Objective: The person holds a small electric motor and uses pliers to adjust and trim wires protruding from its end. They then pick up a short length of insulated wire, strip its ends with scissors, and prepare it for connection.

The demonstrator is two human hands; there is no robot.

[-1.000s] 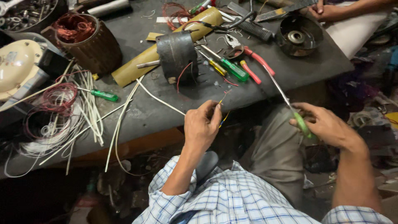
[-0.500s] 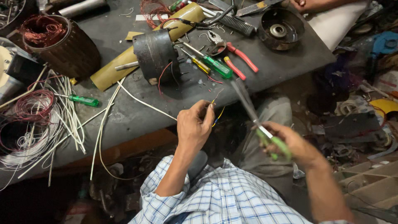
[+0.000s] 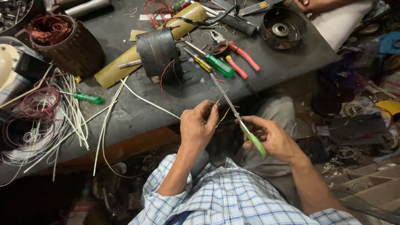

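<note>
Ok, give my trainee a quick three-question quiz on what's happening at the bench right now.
1. True or false: the right hand holds a green-handled tool with its long metal shaft angled toward the bench.
2. What does the left hand pinch between its fingers?
A. a red plier
B. thin yellow and blue wires
C. a copper coil
3. Which dark round part stands on the grey bench just beyond the hands, with a red wire hanging from it?

Key
1. True
2. B
3. The dark motor body, lying across the yellowish tube.
</note>
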